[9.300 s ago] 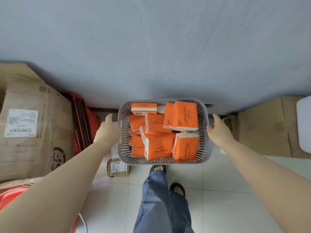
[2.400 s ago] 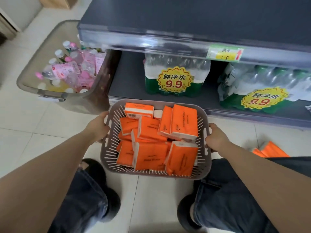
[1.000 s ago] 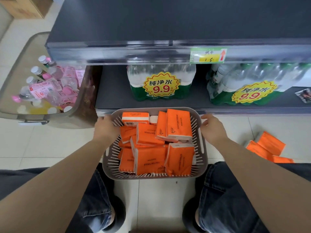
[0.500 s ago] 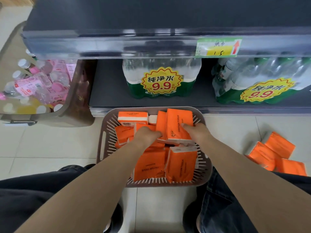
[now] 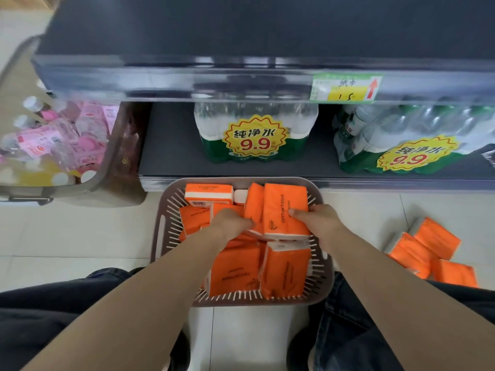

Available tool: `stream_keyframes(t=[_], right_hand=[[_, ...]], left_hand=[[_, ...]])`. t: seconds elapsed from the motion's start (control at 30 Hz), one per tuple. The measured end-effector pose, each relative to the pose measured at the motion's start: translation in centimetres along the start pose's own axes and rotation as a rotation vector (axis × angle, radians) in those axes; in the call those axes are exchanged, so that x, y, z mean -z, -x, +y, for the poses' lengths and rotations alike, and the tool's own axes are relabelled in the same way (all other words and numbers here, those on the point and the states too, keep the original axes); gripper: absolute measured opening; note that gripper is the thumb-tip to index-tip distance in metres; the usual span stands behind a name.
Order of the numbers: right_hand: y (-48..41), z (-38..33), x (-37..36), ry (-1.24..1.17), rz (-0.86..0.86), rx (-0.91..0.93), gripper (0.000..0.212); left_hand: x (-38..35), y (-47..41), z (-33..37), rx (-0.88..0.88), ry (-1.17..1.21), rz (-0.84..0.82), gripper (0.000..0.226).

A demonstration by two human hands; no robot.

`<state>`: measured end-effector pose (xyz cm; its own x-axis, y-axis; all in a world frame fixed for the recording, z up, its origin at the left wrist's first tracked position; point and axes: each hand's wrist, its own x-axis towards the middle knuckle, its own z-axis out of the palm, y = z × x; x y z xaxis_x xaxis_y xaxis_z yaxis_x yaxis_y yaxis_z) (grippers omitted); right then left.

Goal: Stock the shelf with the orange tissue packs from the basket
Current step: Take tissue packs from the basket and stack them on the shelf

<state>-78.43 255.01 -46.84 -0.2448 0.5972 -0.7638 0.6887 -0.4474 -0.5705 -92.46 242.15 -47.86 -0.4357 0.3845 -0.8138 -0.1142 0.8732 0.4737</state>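
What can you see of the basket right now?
The basket is grey-brown plastic, rounded-rectangular, with slotted walls and a handle slot on its left side. It sits on the tiled floor against the bottom shelf edge, between the person's knees, full of jumbled orange tissue packs. Both hands reach into it.

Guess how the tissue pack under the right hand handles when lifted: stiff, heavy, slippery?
Probably light: the tissue pack reads "COTTON TISSUE". Likely soft, not rigid; its wrapper creases near the right hand. The film looks glossy, so perhaps slippery; gripping it with the left hand too seems sensible. Boxy, it shouldn't roll.
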Motion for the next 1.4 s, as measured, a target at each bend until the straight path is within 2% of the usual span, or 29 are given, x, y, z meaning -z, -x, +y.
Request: stream_keyframes(t=[0.1,0.27,0.37,0.5,0.63,0.9,1.13,1.23,1.4], right_hand=[[1.5,-0.6,0.4,-0.046,-0.021,0.000,0.035],[4.2,-1.7,1.1,-0.104,-0.056,0.087,0.042],[5.8,-2.4,1.6,-0.084,-0.054,0.136,0.044],[8.2,-3.1,2.1,-0.153,-0.072,0.183,0.021],[10.6,-3.8,1.7,-0.294,-0.119,0.230,0.017],[15.7,-5.1,-0.6,-0.444,-0.160,0.380,0.011],[19.1,-5.9,-2.5,-0.519,-0.099,0.435,0.022],[20.1,-6.3,-2.8,-0.572,-0.050,0.442,0.029],[21.9,-7.1,-3.2,-0.601,-0.013,0.443,0.033]], left_hand=[[1.3,1.6,0.4,-0.016,0.036,-0.044,0.014],[3.9,4.4,1.1,-0.041,0.100,-0.012,0.029],[5.1,6.0,1.2,-0.081,0.164,0.010,0.022],[6.5,8.6,1.3,-0.161,0.281,0.001,0.029],[7.7,11.8,1.6,-0.232,0.352,0.009,0.019],[9.7,16.3,0.9,-0.375,0.575,0.059,0.025],[10.2,18.9,1.1,-0.476,0.801,0.003,0.037],[10.1,19.9,1.5,-0.523,0.855,-0.013,0.038],[9.8,21.2,2.1,-0.585,0.874,-0.043,0.052]])
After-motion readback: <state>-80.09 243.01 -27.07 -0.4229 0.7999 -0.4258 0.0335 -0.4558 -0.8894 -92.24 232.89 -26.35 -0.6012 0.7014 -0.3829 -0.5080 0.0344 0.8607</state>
